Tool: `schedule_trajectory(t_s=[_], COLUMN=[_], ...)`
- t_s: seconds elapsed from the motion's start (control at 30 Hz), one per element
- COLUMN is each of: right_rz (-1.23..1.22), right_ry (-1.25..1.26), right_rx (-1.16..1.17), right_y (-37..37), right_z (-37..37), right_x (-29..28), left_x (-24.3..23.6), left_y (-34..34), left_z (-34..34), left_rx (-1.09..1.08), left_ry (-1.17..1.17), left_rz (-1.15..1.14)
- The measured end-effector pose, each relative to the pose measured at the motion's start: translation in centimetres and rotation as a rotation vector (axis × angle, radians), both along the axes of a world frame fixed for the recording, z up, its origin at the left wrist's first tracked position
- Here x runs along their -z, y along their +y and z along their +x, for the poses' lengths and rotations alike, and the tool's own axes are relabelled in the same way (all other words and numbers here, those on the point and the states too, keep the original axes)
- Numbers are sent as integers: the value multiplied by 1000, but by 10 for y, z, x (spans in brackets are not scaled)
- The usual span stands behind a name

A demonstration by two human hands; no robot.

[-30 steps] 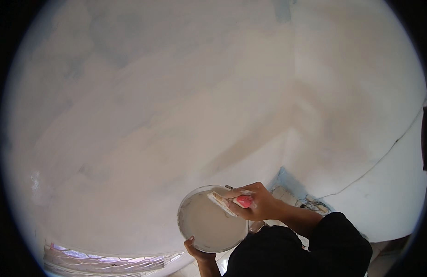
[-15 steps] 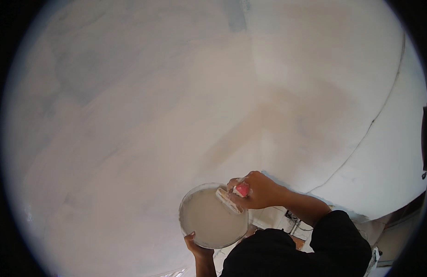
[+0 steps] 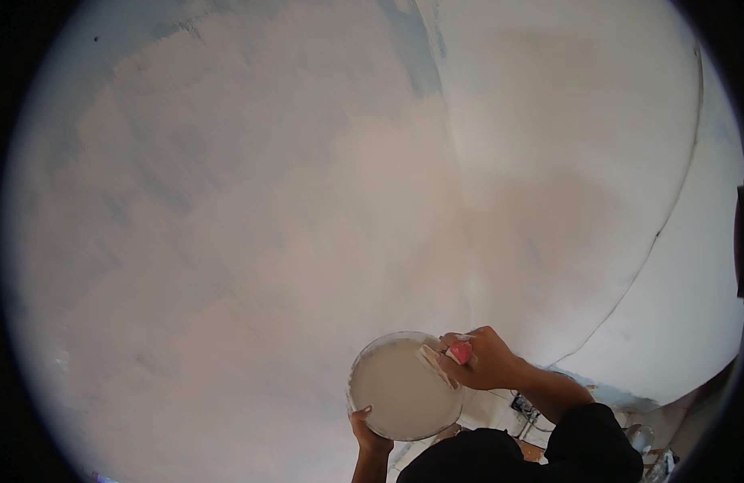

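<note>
A round bucket (image 3: 350,386) full of smooth off-white paint (image 3: 400,390) is held in front of me, close to the wall. My left hand (image 3: 372,432) grips its near left edge, the thumb hooked over the rim. In my right hand (image 3: 494,360) is a wide paintbrush (image 3: 460,352) with a red handle end, the fingers closed around it. The whitish brush head (image 3: 438,366) lies at the right side of the bucket, over or against the inner rim. My fingers partly hide the brush, and whitish smears mark them.
Two walls meet in a corner (image 3: 467,217) ahead; the left wall (image 3: 227,266) has patchy pale paint over bluish areas. A thin cable (image 3: 657,234) runs down the right wall. Low at right are light floor tiles (image 3: 484,406), dark wires (image 3: 523,406) and a dark brown object (image 3: 743,241).
The bucket and both hands have shifted right and slightly down in the picture as the view moved. More of the upper wall shows. The brush stays at the bucket's right side.
</note>
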State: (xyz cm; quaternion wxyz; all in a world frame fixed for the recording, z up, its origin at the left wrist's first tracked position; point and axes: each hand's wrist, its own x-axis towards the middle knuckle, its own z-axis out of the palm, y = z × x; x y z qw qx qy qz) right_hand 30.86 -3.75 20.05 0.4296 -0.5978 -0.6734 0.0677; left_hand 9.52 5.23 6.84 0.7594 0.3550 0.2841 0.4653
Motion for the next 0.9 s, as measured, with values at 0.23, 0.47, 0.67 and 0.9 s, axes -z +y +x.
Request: schedule_trajectory(t_s=[0.23,0.47,0.67,0.9], right_rz=[-48,54,65,38], right_ry=[51,96,243,383], right_rx=[-44,-50,-13,26], right_y=[-5,-1,-6,-10], right_z=[17,26,21,17], right_x=[6,26,26,27], left_x=[9,19,10,-1], left_y=[-14,-13,-16,-20], left_z=[15,18,14,5], left_rx=[-55,-73,-64,-101], left_ry=[-94,-66,-27,24], left_rz=[-66,-70,-61,-60])
